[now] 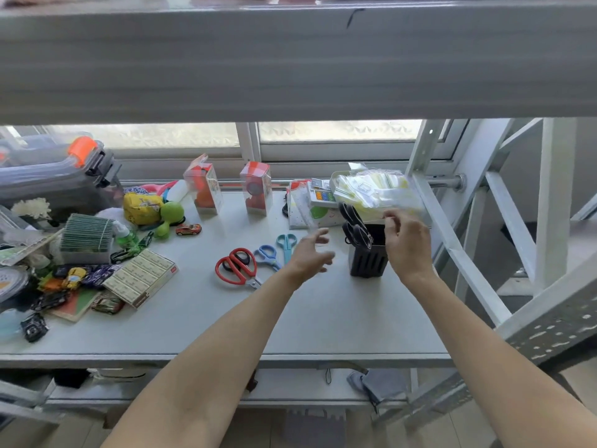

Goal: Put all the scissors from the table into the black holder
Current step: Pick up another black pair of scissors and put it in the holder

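There is just one view. It comes from a camera on the person's head and looks forward and down at the counter. A shelf edge sits very close and fills the top. The window lies straight ahead, far back. Both arms reach out from the bottom edge.

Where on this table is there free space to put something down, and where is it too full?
The table is bare along its near edge, under both forearms, from the box of small cartons across to below the black holder. A smaller gap lies between the red scissors and the two clear boxes. The left end is crowded with toys.
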The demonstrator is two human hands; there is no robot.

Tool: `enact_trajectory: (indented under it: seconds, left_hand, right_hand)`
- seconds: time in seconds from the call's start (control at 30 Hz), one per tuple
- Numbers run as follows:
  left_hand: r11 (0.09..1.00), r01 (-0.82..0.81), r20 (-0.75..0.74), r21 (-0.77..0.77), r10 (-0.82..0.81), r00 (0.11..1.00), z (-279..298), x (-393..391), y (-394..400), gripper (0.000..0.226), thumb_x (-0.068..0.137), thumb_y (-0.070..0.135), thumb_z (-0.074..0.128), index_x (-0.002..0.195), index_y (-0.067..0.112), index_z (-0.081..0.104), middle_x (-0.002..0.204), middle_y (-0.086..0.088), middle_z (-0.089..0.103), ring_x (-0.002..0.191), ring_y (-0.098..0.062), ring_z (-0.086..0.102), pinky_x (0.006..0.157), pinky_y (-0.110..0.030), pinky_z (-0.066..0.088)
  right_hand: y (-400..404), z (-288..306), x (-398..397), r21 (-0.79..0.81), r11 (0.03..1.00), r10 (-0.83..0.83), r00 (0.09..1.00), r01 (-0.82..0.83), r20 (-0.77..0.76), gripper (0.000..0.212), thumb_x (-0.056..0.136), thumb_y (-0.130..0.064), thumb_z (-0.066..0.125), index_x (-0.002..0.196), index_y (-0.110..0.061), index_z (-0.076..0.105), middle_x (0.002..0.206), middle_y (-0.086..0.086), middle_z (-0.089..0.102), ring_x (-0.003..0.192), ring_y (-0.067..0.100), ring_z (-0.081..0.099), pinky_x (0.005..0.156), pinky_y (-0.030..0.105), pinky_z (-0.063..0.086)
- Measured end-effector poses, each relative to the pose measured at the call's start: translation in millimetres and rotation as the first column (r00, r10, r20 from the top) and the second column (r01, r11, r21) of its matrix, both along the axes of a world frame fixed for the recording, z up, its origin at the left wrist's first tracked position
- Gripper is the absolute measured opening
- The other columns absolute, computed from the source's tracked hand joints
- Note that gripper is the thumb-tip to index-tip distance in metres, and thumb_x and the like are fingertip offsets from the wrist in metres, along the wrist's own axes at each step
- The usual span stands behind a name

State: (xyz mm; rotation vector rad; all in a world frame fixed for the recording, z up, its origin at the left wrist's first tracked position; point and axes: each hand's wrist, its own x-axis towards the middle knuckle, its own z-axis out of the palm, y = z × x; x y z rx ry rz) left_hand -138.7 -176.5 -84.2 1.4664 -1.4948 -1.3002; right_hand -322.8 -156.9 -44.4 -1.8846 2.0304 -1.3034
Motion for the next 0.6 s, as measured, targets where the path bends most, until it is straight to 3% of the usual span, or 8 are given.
enact_trajectory:
  seconds: [0.1, 0.2, 0.27, 0.37, 0.47, 0.6]
  left_hand:
    - [0.963, -0.243, 0.071, -0.116, 0.252, 0.965, -7, 43, -2, 0.042, 0.092, 0.002, 0.052, 0.134, 0.006, 0.054, 0.122, -0.014, 0.062, 0.094, -0.028, 0.066, 0.078, -0.037, 0.057]
    - [0.797, -0.542, 0.256, -0.266, 0.6, 0.758, -17, 93, 0, 0.033, 0.091, 0.008, 0.052, 0.123, 0.01, 0.061, 0.122, -0.012, 0.058, 0.107, -0.03, 0.063, 0.088, -0.033, 0.05]
    - [0.702, -0.67, 0.345, -0.242, 0.708, 0.616, -23, 125, 5, 0.034, 0.092, 0.012, 0.052, 0.126, 0.011, 0.057, 0.132, -0.015, 0.048, 0.113, -0.033, 0.058, 0.093, -0.04, 0.047]
    - [0.669, -0.74, 0.452, -0.064, 0.681, 0.576, -31, 161, 12, 0.044, 0.093, 0.016, 0.051, 0.136, 0.007, 0.047, 0.143, -0.019, 0.034, 0.12, -0.04, 0.054, 0.099, -0.045, 0.045]
    - [0.711, -0.703, 0.506, 0.029, 0.596, 0.623, -39, 174, 15, 0.047, 0.096, 0.018, 0.048, 0.14, 0.003, 0.046, 0.152, -0.022, 0.024, 0.128, -0.039, 0.049, 0.106, -0.039, 0.04]
    - [0.761, -0.648, 0.524, 0.034, 0.538, 0.66, -45, 176, 16, 0.043, 0.095, 0.021, 0.05, 0.134, 0.006, 0.056, 0.145, -0.02, 0.032, 0.119, -0.039, 0.055, 0.106, -0.036, 0.04]
  right_hand:
    - [21, -12, 2, -0.083, 0.988, -0.116, 0.976, 0.133, 0.182, 0.021, 0.099, -0.016, 0.042, 0.097, -0.007, 0.06, 0.085, 0.008, 0.065, 0.077, 0.023, 0.056, 0.07, 0.027, 0.037]
    - [51, -32, 19, -0.049, 0.976, -0.187, 0.934, 0.212, 0.305, 0.021, 0.102, -0.014, 0.037, 0.087, -0.009, 0.052, 0.075, 0.005, 0.055, 0.068, 0.023, 0.05, 0.063, 0.027, 0.028]
    - [70, -51, 42, 0.015, 0.993, -0.114, 0.947, 0.115, 0.301, 0.023, 0.102, -0.014, 0.037, 0.084, -0.011, 0.051, 0.073, 0.004, 0.056, 0.065, 0.022, 0.049, 0.061, 0.029, 0.03]
    - [84, -77, 88, 0.13, 0.972, 0.165, 0.962, -0.196, 0.217, 0.022, 0.098, -0.018, 0.042, 0.086, -0.012, 0.058, 0.081, 0.003, 0.062, 0.07, 0.019, 0.056, 0.065, 0.032, 0.043]
    - [79, -89, 134, 0.259, 0.854, 0.447, 0.891, -0.452, 0.082, 0.022, 0.097, -0.017, 0.048, 0.114, -0.014, 0.061, 0.107, 0.002, 0.062, 0.087, 0.019, 0.062, 0.079, 0.031, 0.051]
    - [59, -86, 183, 0.434, 0.731, 0.603, 0.797, -0.526, -0.049, 0.048, 0.096, -0.016, 0.046, 0.143, -0.017, 0.039, 0.137, 0.005, 0.046, 0.111, 0.028, 0.056, 0.091, 0.038, 0.047]
